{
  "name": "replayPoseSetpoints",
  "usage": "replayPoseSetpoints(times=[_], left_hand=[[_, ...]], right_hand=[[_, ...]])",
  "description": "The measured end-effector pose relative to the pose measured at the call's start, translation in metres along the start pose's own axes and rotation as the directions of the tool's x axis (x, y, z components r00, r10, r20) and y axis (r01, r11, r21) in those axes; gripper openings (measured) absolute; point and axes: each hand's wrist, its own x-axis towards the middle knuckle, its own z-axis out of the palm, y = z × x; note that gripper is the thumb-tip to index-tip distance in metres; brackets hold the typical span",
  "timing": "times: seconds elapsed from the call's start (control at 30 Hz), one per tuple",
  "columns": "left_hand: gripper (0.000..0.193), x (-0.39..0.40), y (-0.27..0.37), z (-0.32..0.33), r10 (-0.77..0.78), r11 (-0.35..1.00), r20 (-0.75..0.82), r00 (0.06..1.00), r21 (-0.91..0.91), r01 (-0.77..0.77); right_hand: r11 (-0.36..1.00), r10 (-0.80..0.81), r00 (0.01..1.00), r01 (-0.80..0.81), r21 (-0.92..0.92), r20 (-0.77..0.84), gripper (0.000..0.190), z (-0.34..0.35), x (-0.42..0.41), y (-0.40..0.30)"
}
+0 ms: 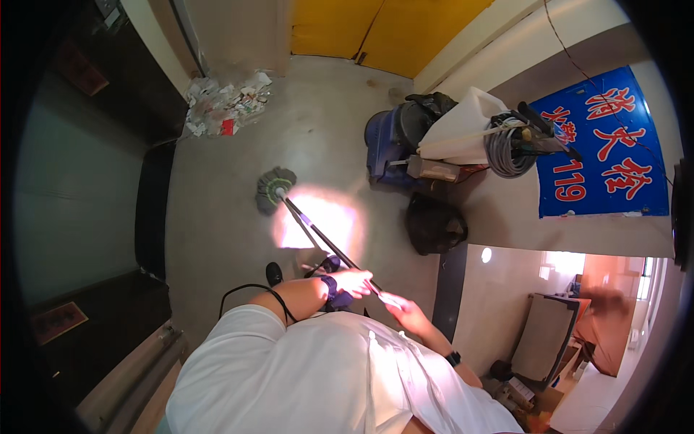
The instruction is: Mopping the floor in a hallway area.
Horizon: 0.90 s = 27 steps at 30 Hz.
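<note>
A mop with a dark pole (331, 244) slants from my hands up and to the left, its round grey-green head (275, 190) resting on the floor beside a bright patch of sunlight. My left hand (352, 282), at the end of the arm on the picture's left with a purple wristband, is closed around the pole. Near the pole's upper end, my right hand (404, 312) grips it too; a black watch is on that wrist. My black shoe (274, 273) shows below the mop head. Both palms are partly hidden.
A heap of paper scraps and debris (230, 106) lies by the wall at upper left. A blue floor-cleaning machine (387, 144) with a white tank and coiled cable stands at the right, a black bag (435, 223) beside it. Yellow doors (352, 32) are at the top.
</note>
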Motion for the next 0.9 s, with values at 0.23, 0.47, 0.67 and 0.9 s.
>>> replayPoseSetpoints(times=[0.23,0.47,0.67,0.9], left_hand=[[0.035,0.011,0.04,0.004,0.005,0.996,-0.148,0.989,0.093,0.009],[0.022,0.005,0.083,-0.063,0.11,0.99,-0.198,0.974,-0.063,-0.125],[0.024,0.005,0.109,-0.014,-0.009,0.999,-0.04,0.999,-0.05,0.007],[0.026,0.015,0.144,-0.01,-0.129,0.989,0.244,0.961,0.097,0.108]], right_hand=[[0.997,-0.067,0.997,0.069,0.045,-0.027,0.034,-0.021,0.021,-0.001],[0.945,-0.324,0.944,0.326,-0.026,0.059,0.038,-0.013,0.118,-0.035],[0.954,-0.293,0.956,0.292,-0.071,0.005,0.038,-0.049,0.081,-0.029],[0.971,-0.007,0.983,0.05,0.233,-0.181,0.037,-0.049,0.056,-0.038]])
